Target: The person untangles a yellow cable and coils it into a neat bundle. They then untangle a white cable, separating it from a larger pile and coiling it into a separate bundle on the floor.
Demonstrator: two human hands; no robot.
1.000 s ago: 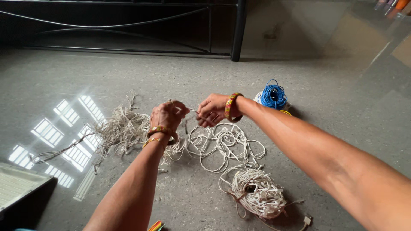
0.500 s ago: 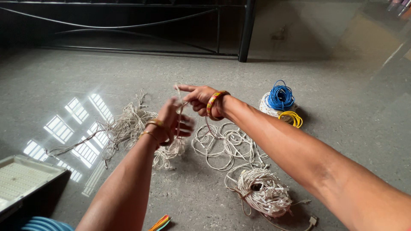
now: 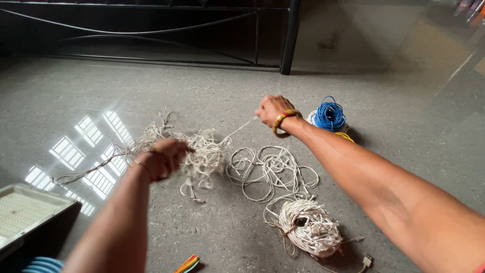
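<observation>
Polished grey floor [image 3: 384, 91], window glare at the left. A black metal frame [image 3: 290, 35] stood along the far edge.

Tangled mass of white cord [image 3: 202, 154] was held up off the floor in the left hand [image 3: 161, 159], the grip clenched around the snarl. One strand was drawn taut from it to the right hand [image 3: 273, 108], pinched there between fingers.

Loose white loops [image 3: 273, 169] lay on the floor between the arms; a wound white bundle [image 3: 308, 227] just in front of them. A blue wire coil [image 3: 329, 115] sat beyond the right wrist.

Step judged: a strand being teased free of the tangle. Next move would call for a steady pull while the snarl is loosened by the left grip.
</observation>
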